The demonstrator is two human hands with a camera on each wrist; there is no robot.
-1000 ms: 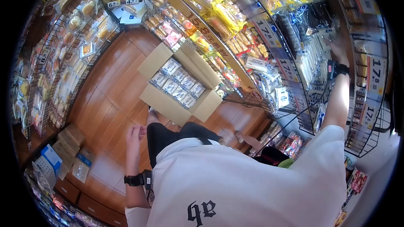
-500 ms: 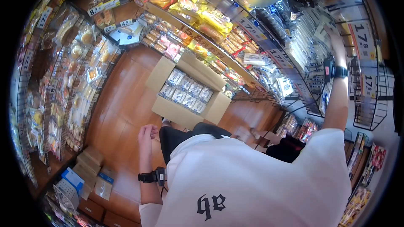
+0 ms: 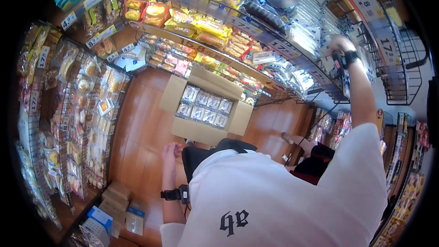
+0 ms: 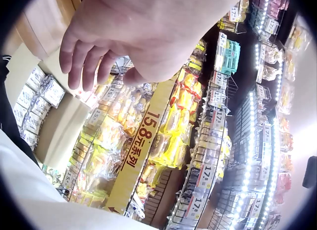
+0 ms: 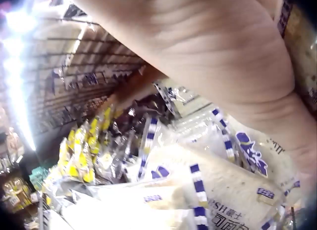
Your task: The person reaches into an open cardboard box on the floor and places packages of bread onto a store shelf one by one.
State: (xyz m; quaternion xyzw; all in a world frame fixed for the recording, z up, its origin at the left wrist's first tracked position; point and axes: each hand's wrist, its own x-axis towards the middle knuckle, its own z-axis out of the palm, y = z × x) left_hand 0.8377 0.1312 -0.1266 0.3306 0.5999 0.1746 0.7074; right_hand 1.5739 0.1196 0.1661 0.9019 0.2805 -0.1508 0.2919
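My right hand reaches into the upper wire shelf, bent over a row of clear bread packets. In the right wrist view, the heel of that hand lies over bread packets with blue and white striped edges; its fingertips are hidden, and I cannot tell whether they grip one. My left hand hangs beside my body, fingers loosely curled, holding nothing. An open cardboard box with rows of small white and blue packets stands on the floor in front of me.
Wire racks of packaged bread line the left, with a yellow price strip on the front rack. Flattened cartons and a white basket stand lower left. Another person's leg shows at right.
My right hand has drawn back toward me along the packet row and is now bent over nearer packets. The view has turned; my left hand still hangs loose.
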